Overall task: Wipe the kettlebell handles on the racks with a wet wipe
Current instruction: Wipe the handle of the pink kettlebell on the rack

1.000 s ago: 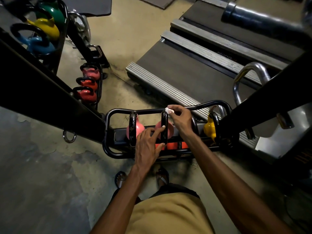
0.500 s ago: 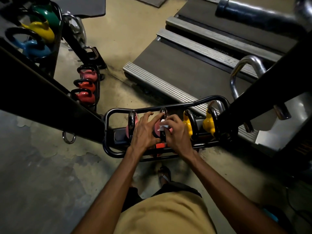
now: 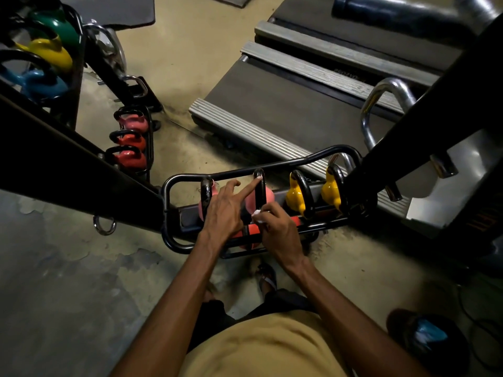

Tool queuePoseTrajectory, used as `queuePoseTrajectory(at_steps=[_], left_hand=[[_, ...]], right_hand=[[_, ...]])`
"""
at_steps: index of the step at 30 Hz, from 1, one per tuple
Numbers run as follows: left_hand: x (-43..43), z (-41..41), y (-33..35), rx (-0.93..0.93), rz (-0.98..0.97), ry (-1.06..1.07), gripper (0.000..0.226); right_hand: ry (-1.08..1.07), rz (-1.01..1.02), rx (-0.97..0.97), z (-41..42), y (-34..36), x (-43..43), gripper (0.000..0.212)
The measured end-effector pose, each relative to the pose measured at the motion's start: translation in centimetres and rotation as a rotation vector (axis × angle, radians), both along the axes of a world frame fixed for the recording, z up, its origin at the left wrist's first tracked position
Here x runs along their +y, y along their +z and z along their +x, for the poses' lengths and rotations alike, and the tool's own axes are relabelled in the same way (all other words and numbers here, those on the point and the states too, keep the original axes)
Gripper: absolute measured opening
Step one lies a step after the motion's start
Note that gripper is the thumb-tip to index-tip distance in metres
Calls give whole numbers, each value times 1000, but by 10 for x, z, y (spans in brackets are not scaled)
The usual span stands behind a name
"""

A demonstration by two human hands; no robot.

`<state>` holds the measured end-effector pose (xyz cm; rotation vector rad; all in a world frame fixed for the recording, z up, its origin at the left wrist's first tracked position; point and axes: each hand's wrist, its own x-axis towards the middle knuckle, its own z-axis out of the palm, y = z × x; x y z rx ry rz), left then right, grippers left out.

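Head view: lettering on the treadmill rail (image 3: 351,70) and orange print on the dark panel (image 3: 483,223) at right are too blurred to read. The black tubular rack (image 3: 166,197) holds two pink kettlebells (image 3: 268,197), two yellow kettlebells (image 3: 295,198) and, on a lower tier, an orange kettlebell (image 3: 254,232). The left hand (image 3: 226,213), fingers straight, rests its index fingertip on top of the second pink bell's glossy black loop handle (image 3: 263,190). The right hand (image 3: 279,231) pinches the white wet wipe (image 3: 257,213) against that handle's near end.
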<state>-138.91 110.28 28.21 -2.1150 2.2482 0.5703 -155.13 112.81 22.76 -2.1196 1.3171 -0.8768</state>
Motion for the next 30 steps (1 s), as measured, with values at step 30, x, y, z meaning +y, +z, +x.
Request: queuePoseTrajectory(at_steps=[30], left_hand=[[3, 4, -11, -50, 14, 92, 108]], right_hand=[[-703, 1057, -890, 41, 15, -117, 10]])
